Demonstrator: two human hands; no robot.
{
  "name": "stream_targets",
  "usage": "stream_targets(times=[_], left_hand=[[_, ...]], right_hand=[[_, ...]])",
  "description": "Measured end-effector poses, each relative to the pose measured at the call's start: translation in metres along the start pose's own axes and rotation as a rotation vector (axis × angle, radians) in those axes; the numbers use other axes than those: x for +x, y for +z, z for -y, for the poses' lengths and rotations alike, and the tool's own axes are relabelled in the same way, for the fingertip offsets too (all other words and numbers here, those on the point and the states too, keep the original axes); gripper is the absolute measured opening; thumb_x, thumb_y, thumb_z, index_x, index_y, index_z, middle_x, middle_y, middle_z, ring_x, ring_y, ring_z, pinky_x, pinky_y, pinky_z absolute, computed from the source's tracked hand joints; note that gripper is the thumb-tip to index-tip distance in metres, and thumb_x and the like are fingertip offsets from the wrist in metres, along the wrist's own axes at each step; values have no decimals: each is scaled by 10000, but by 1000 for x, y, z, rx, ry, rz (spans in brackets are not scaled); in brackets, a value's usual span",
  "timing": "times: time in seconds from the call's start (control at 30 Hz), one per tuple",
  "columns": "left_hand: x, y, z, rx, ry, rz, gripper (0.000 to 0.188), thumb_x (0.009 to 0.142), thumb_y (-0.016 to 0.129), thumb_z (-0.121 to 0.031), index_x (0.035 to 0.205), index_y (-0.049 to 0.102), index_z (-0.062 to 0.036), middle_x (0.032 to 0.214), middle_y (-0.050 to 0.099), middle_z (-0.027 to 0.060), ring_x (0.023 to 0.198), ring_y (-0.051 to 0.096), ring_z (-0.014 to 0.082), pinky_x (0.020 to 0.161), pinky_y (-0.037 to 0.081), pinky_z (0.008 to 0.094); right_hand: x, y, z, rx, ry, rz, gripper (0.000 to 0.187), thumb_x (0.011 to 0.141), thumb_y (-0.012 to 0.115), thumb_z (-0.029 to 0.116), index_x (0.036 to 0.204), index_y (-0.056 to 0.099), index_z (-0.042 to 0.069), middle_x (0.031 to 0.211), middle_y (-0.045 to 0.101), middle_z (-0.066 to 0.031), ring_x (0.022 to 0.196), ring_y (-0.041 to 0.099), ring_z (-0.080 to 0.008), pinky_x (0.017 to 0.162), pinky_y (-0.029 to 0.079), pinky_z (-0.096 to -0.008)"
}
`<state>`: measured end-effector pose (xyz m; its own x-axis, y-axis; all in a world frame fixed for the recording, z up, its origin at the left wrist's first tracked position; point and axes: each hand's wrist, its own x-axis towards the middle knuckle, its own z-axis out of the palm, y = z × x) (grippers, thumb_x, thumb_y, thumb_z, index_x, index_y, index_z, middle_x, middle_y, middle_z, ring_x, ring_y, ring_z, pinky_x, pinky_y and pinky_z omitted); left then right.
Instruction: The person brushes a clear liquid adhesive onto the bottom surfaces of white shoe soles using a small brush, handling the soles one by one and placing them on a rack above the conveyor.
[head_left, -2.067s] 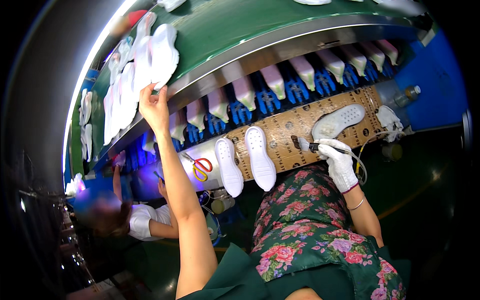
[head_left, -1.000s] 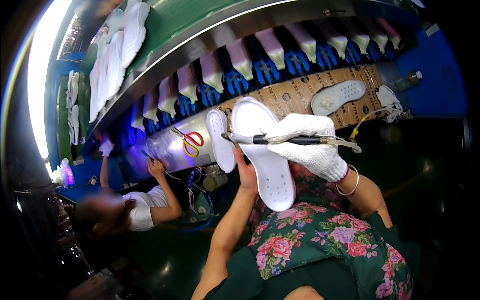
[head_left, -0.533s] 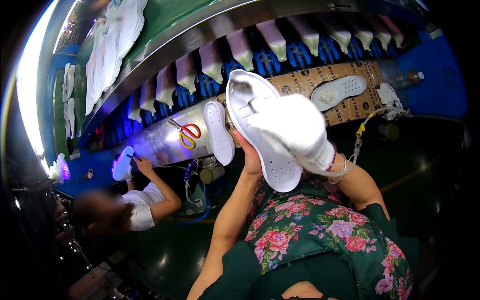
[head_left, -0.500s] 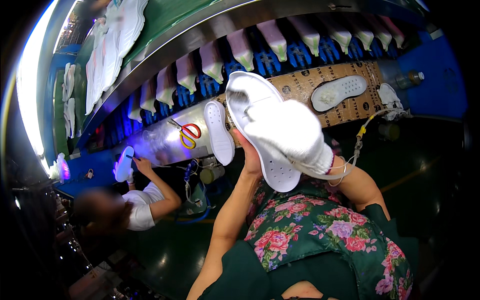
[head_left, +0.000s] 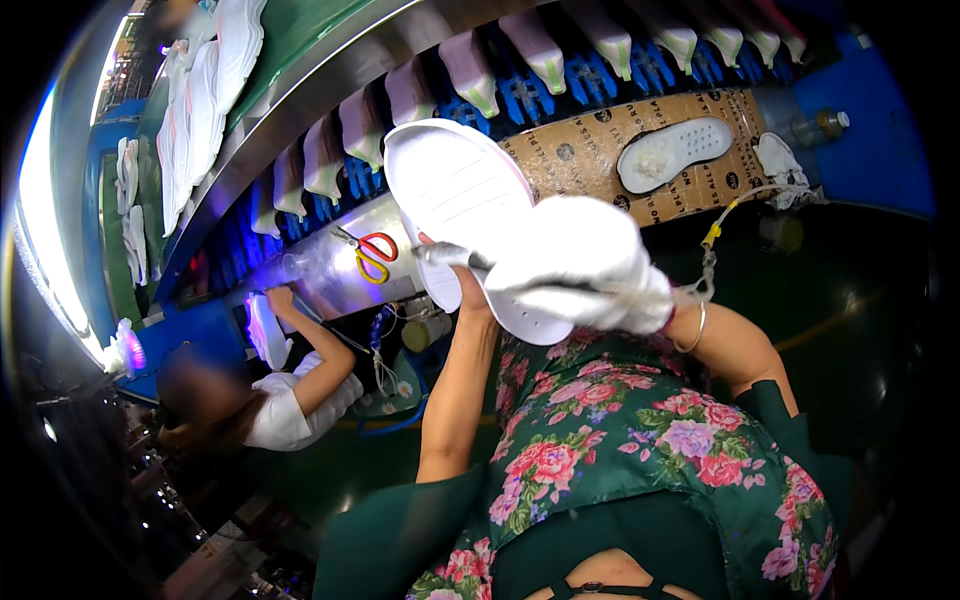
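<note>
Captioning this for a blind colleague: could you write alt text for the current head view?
A person's bare left hand supports a white shoe sole while the white-gloved right hand holds a blurred brush close to it. Beyond lie red-and-yellow scissors and, on cardboard, a grayish sole.

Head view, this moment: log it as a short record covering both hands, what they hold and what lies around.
Left hand: bare, holding a white sole
Right hand: in a white glove, blurred, holding a brush
Partly hidden by the white sole: second sole
Left of the soles: scissors, red and yellow handles
Right side: grey sole on cardboard
Far left: co-worker in a white top
</note>
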<state>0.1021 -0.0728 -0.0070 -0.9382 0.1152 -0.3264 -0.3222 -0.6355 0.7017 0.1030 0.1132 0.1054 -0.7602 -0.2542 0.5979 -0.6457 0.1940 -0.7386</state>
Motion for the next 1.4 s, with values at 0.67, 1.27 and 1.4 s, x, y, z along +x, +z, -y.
stream_targets(times=[0.67,1.27,1.4], left_hand=[[41,6,-33,-667,-434,888,1297,610,586,-951,1339,428,110,1278,535,345,1237,540,471,976,504,592],[66,0,-41,-612,-283,711,1133,654,556,-945,1222,500,34,1025,626,229,1087,549,333,916,546,429],[70,0,-44,-542,-330,719,1140,675,508,-957,1269,500,17,1115,583,234,1023,563,376,828,534,464]], right_hand=[[-30,32,3,-89,-113,-19,293,787,787,90,1072,763,152,1021,755,-76,872,716,-244,741,547,-366],[-39,36,3,-73,-169,19,219,798,777,90,1000,770,172,986,749,-40,877,708,-242,751,545,-380],[-28,14,-7,71,-27,25,275,771,782,64,1032,760,149,1010,747,-29,862,705,-240,748,546,-361]])
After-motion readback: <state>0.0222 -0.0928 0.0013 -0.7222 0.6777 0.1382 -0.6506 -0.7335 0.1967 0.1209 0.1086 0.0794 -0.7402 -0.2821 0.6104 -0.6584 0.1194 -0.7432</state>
